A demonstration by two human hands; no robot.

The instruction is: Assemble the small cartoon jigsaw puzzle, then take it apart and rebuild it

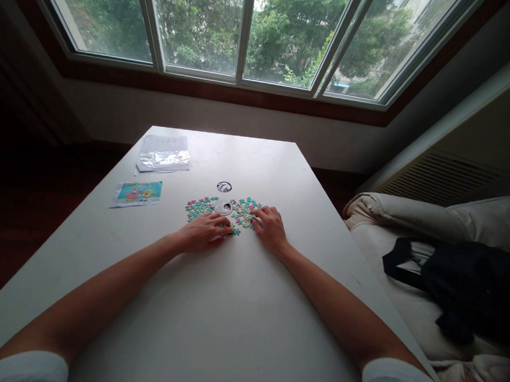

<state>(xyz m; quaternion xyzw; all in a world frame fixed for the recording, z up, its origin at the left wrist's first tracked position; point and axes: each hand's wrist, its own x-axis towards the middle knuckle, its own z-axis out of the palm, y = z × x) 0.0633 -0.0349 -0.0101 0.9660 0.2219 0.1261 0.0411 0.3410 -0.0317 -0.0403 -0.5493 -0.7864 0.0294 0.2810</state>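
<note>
Small jigsaw puzzle pieces point(201, 206), mostly green and teal with some pink and yellow, lie loose in a patch on the white table point(229, 305). My left hand point(206, 232) rests at the near edge of the patch, fingers stretched out, their tips by several pieces. On the right side of the patch, my right hand point(270, 227) has its fingers apart and bent, with the tips down among the pieces. Nothing held shows in either hand, though the fingertips partly hide the pieces beneath. Between the hands sits a round grey ring-shaped cap point(219, 209) with a dark opening.
Just beyond the cap is a dark-rimmed round disc or hole point(224, 186). A colourful cartoon picture sheet point(140, 194) lies at the left, below papers in a clear plastic sleeve point(164, 154). Right of the table, a pale sofa point(375, 222) carries a black bag or garment point(462, 281).
</note>
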